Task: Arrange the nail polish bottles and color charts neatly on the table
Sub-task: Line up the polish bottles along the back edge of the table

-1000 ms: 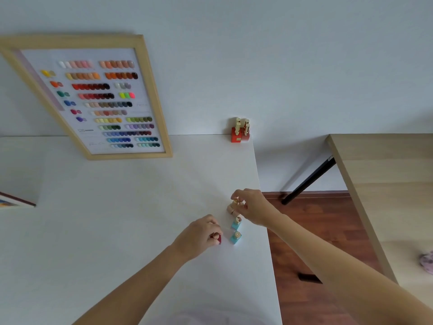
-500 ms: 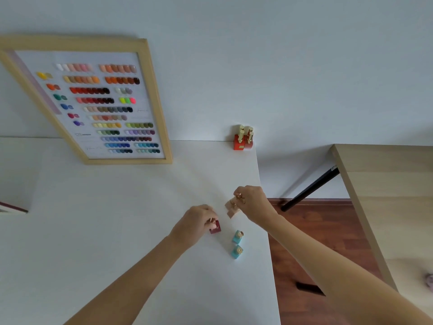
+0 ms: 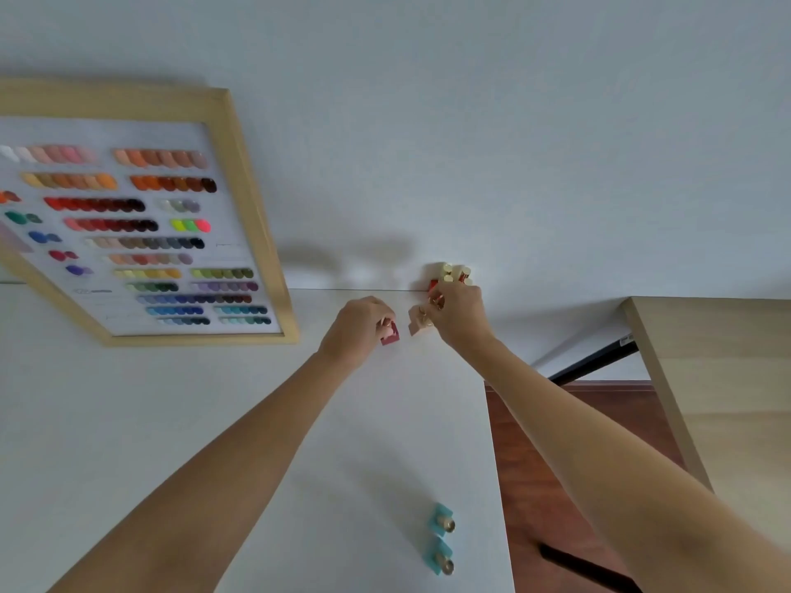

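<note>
My left hand [image 3: 357, 329] is closed on a dark red nail polish bottle [image 3: 390, 336] near the white table's [image 3: 171, 421] far edge. My right hand [image 3: 460, 318] grips a beige nail polish bottle [image 3: 416, 322] just to its right, close to a cluster of red bottles with gold caps [image 3: 454, 273] by the wall. Two light blue bottles [image 3: 441, 537] stand near the table's right edge, closer to me. A framed color chart [image 3: 141, 233] leans against the wall at the left.
A wooden table [image 3: 719, 400] stands to the right across a gap that shows dark wood floor [image 3: 539, 464]. A black table leg [image 3: 595, 359] slants across that gap. The white wall runs directly behind the table's far edge.
Both hands have carried their bottles from the middle of the table's right side to the far edge beside the red bottles. The two blue bottles stayed where they were.
</note>
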### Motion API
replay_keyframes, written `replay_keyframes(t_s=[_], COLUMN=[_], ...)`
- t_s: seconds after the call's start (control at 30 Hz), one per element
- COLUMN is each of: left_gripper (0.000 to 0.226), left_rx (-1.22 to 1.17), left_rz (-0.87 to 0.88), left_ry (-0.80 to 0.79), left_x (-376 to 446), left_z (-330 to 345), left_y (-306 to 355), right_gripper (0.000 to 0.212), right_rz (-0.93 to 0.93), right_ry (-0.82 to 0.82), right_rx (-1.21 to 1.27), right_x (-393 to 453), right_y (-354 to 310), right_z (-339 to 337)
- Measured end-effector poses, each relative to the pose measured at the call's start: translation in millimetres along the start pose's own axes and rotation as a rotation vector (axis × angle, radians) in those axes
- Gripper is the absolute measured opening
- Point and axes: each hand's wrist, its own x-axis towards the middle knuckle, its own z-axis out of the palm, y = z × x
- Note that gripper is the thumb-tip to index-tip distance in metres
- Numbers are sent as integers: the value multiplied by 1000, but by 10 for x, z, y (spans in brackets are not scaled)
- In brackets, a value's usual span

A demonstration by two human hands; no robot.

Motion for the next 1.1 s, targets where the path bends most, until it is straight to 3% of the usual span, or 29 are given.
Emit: replay_keyframes(t_s=[0.2,0.47,0.53,0.6,0.7,0.83,0.97,1.03,1.1], left_gripper=[19,33,50,65,76,69,57,47,40], left_rx=[30,-63,-106,-157,-207,-278,-345,-355,-334], left_rz=[32,61,-7,-94,-263,-434,-474,-487,-484], left_ry=[-10,75,151,208,167,145,202,219,232], left_x=[497,623,545,444,378,467,611,671,714], left_z=[89,252,336,436,581,700,790,837,889], left_y=[-107,-152,-167,-188,-229,-195,-133,-112,-107], right_gripper=[16,13,14,13,13,36,48,40,20], right_rz=[61,148,98,-23,-58,221,321,320,297], right_ry=[-32,-25,44,227,422,270,169,148,141], right_rx=[-177,-114,27,159,224,216,224,217,200], right_x=[429,611,517,342,95,95,297,401,469], right_y=[-24,-49,22,143,407,762,907,927,946], right_z=[165,221,202,166,187,359,436,459,488])
